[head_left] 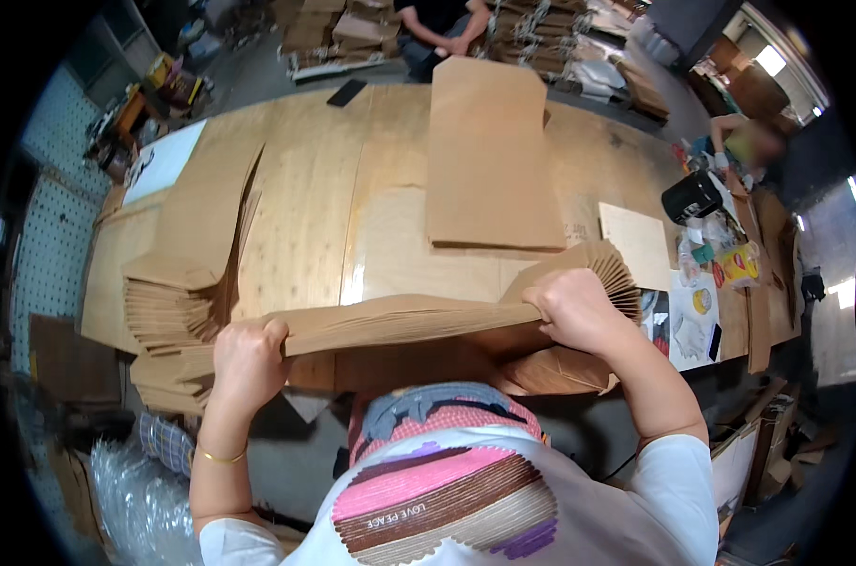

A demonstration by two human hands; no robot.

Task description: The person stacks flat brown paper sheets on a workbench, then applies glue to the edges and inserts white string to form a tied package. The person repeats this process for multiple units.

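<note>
A thick bundle of brown paper bags [409,323] stretches between my hands at the table's near edge, its layered edges facing up. My left hand [249,360] is closed around the bundle's left part. Toward its right end, my right hand [579,308] grips it with curled fingers. The bundle's right end [616,278] fans out past my right hand. Beside my left hand, more folded paper bags [168,316] lie in a fanned pile. A flat stack of brown paper bags [492,156] rests farther back on the table.
The wooden table [300,208] spreads ahead. On its right are a black container [692,196], a yellow-labelled pack [737,265] and a pale board [633,243]. A black phone [347,92] lies at the far edge. One person [444,33] sits beyond; another [753,141] is at right.
</note>
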